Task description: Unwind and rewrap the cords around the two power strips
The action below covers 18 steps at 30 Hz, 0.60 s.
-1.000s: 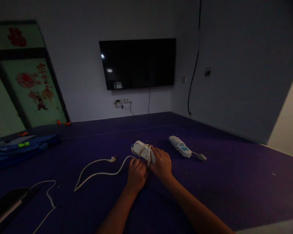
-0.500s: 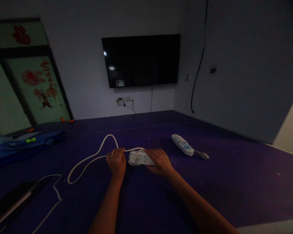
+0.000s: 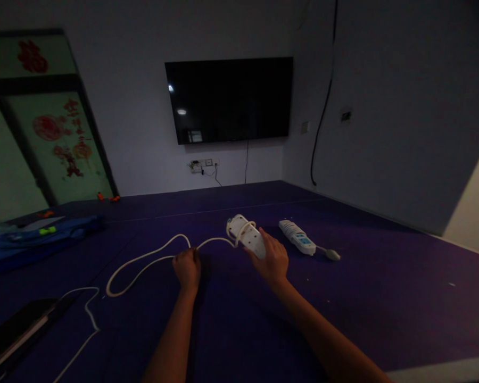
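My right hand point(image 3: 273, 259) grips the near end of a white power strip point(image 3: 245, 235), which is tilted with its far end up and to the left. A white cord point(image 3: 217, 240) is looped around the strip's far part and runs left to my left hand point(image 3: 187, 267). The left fingers are closed on that cord, and a wide loop of it lies on the purple surface point(image 3: 231, 319) further left. Right of my right hand lies a second white power strip point(image 3: 297, 236), its cord wound around one end and its plug pointing right.
At the left lie a dark flat device point(image 3: 18, 324), a thin white cable point(image 3: 91, 311) and blue cloth point(image 3: 64, 234). Small orange objects point(image 3: 114, 199) sit by the door. A television point(image 3: 231, 101) hangs on the far wall; a black cable point(image 3: 323, 111) dangles at the right.
My right hand has lifted and tilted the power strip, raising its far end. My left hand has shifted slightly down and left, still on the cord. The cord loop has moved a little.
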Each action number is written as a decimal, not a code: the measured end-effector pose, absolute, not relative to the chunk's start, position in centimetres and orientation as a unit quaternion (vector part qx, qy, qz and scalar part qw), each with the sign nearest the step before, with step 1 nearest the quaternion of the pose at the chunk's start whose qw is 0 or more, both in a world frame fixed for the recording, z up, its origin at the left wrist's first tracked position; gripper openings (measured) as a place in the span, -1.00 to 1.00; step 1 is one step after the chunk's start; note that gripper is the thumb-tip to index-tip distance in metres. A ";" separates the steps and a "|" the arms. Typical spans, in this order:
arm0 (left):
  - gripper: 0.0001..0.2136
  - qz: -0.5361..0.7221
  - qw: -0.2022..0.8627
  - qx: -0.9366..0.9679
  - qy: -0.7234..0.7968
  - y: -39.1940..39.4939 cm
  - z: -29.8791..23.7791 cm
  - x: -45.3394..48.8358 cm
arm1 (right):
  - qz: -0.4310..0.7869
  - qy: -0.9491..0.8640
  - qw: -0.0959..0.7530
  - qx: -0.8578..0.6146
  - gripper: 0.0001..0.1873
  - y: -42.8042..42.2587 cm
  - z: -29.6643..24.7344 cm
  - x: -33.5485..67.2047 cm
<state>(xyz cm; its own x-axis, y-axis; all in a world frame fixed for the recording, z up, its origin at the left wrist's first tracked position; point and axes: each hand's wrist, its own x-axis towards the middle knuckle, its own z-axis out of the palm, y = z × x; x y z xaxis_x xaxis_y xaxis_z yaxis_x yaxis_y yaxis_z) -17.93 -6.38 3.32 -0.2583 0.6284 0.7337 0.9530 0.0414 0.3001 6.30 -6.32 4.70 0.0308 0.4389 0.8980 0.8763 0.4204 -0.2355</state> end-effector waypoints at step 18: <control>-0.76 -0.418 0.306 -0.710 -0.477 -7.9 4.1 -13.0 | -0.229 -0.701 0.448 -0.505 -0.45 -7.0 4.8 5.6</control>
